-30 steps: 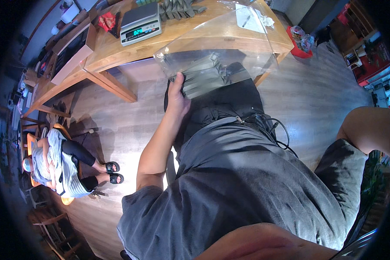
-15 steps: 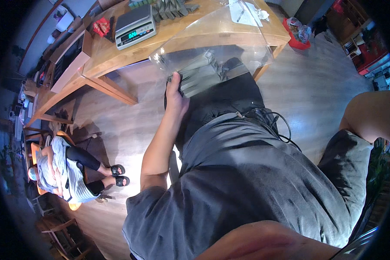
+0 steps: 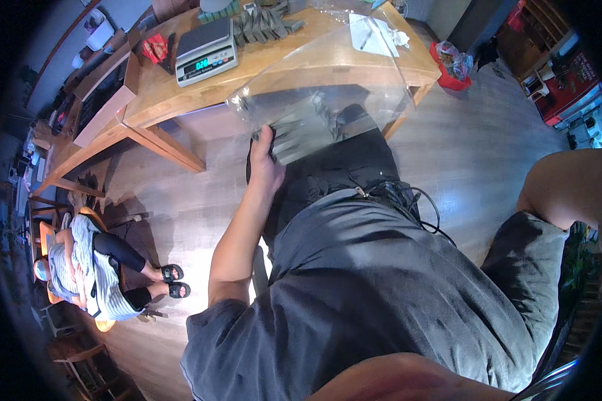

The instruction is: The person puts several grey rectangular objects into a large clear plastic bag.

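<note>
My left hand (image 3: 267, 164) grips the lower left edge of a large clear plastic bag (image 3: 344, 80), thumb up against the film. Several flat grey pieces (image 3: 301, 134) lie inside the bag near my fingers. The bag hangs in front of my dark trousers and overlaps the front edge of the wooden table (image 3: 180, 100). My left forearm runs down from the hand to my grey shirt. A bare elbow (image 3: 562, 187) shows at the right edge; my right hand is out of the picture.
The table carries a digital scale (image 3: 206, 50), a pile of grey pieces (image 3: 264, 23), a white sheet (image 3: 374, 35) and a red packet (image 3: 155, 47). A cardboard box (image 3: 104, 97) sits at its left end. A red bin (image 3: 451, 63) stands on the floor. A person (image 3: 80, 267) sits at lower left.
My left hand keeps its hold on the bag. The view has dipped a little, so the table and scale sit lower in the picture.
</note>
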The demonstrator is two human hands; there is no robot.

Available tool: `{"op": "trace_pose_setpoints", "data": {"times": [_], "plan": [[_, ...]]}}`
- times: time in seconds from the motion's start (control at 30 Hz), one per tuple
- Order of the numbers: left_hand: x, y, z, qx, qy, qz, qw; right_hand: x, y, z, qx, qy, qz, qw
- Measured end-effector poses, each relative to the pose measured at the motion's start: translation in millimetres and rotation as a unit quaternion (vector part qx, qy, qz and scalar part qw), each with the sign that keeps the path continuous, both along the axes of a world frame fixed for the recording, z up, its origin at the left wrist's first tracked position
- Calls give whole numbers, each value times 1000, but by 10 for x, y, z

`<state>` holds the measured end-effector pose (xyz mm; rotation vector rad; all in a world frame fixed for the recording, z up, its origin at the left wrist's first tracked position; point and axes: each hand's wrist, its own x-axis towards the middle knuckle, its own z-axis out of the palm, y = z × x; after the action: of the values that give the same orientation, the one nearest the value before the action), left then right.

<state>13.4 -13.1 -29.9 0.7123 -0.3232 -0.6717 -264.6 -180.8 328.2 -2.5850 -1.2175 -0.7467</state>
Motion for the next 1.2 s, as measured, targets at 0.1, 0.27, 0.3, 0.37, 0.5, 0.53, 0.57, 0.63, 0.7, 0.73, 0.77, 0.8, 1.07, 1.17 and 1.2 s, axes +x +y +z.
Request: {"op": "trace_pose_setpoints", "data": {"times": [0.1, 0.27, 0.3, 0.37, 0.5, 0.53, 0.57, 0.63, 0.7, 0.73, 0.77, 0.8, 1.07, 1.17, 1.2], "plan": [[27, 11, -83, 7, 9, -2, 1000, 13, -59, -25, 9, -3, -7, 1000], [2, 12, -17, 1, 56, 3, 998, 69, -223, -84, 31, -10, -27, 999], [-1, 29, -4, -21, 71, 8, 997, 76, -256, -94, 36, -15, -28, 999], [-40, 51, -11, -26, 62, 27, 997, 80, -328, -110, 45, -23, -29, 998], [13, -30, -101, -46, 74, -18, 996, 80, -453, -19, 61, -30, -59, 996], [-41, 30, -63, -35, 91, -14, 995, 92, -473, -9, 63, -32, -60, 996], [-11, 57, 23, -15, 88, -22, 996, 70, -502, -54, 72, -43, -64, 994], [-66, 25, 4, -16, 67, 17, 998, 52, -586, -39, 86, -39, -64, 993], [-56, 59, -37, -7, 69, 7, 998, 83, -628, -51, 96, -48, -73, 992], [-90, 52, 12, -9, 72, 19, 997, 83, -652, -46, 99, -47, -71, 991], [-99, 50, 49, -16, 64, 23, 998, 86, -663, -69, 105, -51, -74, 990], [-69, 3, 25, -19, 60, 21, 998, 64, -665, -76, 109, -58, -81, 989], [-63, 26, -167, 9, 92, -4, 996, 69, -687, 35, 170, -91, -117, 974], [-46, -8, -124, 11, 29, 30, 999, 19, -454, 74, 190, -96, -107, 971], [-17, -2, -91, 10, 23, 37, 999, 65, -415, 138, 196, -110, -102, 969]]}}
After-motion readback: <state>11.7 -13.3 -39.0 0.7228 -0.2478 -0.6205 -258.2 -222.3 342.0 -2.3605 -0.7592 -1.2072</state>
